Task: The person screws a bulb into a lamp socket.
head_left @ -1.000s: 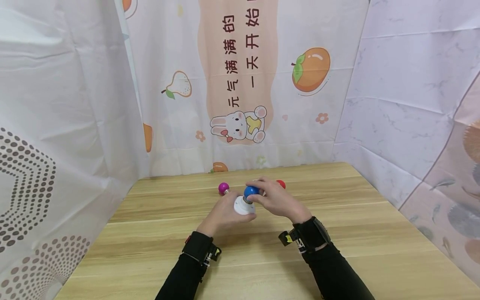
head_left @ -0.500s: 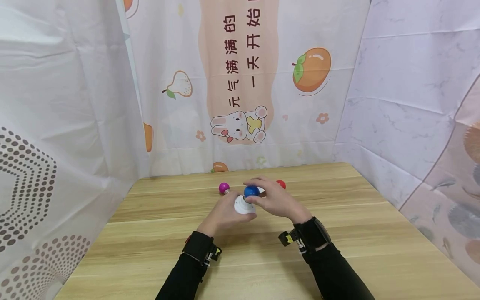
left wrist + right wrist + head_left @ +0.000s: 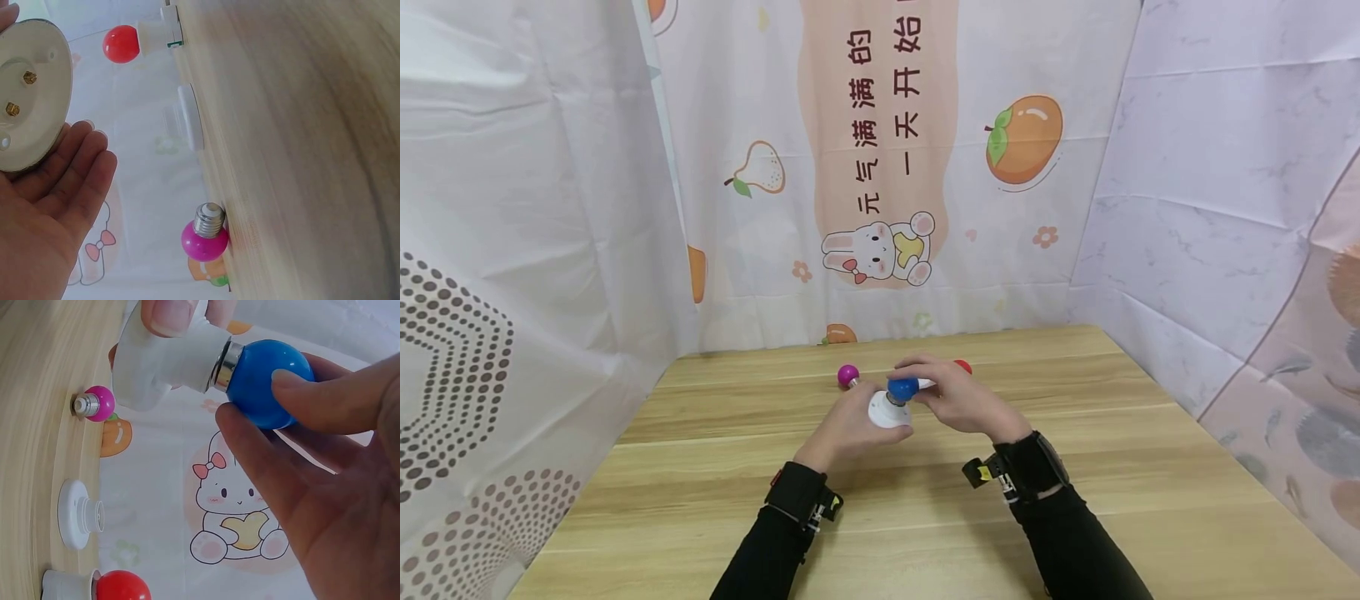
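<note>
My left hand point(image 3: 848, 423) grips a white lamp holder point(image 3: 886, 414) above the table; the left wrist view shows its hollow underside point(image 3: 39, 87) with two brass screws. A blue light bulb point(image 3: 259, 378) sits with its metal base partly inside the holder's mouth, a band of the metal still showing. Around the bulb's globe curl the thumb and fingers of my right hand point(image 3: 961, 398), the thumb tip lying on the blue surface. In the head view the bulb points up, leaning slightly away, and its far side is hidden by the right fingers.
A magenta bulb point(image 3: 847, 375) lies at the table's back, its screw base exposed. To its right stand an unfilled white lamp holder point(image 3: 75, 515) and a red bulb point(image 3: 121, 44) in a white holder. A printed curtain point(image 3: 737, 283) hangs behind the wooden table point(image 3: 700, 467).
My right hand has turned and shifted slightly right, its thumb moving from the bulb's front toward its right side. The left hand and lamp holder stay in place.
</note>
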The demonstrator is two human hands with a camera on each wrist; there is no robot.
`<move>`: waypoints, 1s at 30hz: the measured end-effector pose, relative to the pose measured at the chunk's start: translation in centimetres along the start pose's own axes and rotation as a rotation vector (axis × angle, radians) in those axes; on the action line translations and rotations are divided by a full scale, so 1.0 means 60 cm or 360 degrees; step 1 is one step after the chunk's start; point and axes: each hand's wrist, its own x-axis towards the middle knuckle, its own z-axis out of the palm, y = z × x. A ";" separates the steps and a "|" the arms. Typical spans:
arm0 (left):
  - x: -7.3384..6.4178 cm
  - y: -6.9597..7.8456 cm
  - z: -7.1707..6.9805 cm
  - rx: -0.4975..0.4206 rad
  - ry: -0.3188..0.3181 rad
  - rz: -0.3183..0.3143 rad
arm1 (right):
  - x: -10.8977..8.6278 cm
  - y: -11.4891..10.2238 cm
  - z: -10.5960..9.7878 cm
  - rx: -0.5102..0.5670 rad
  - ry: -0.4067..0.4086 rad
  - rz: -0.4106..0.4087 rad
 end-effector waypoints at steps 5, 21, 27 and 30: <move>0.000 -0.001 0.001 0.0010 0.0006 -0.0010 | 0.000 0.001 0.001 0.0063 -0.0012 0.0053; 0.001 -0.002 0.002 -0.0004 -0.0006 -0.0041 | 0.001 -0.003 0.008 0.0036 0.0096 0.0157; 0.001 -0.004 0.003 0.0022 -0.0009 -0.0043 | 0.003 -0.003 0.015 -0.0018 0.0147 0.0197; 0.002 -0.004 0.003 0.0036 -0.0011 -0.0041 | 0.006 -0.005 0.019 -0.0036 0.0180 0.0236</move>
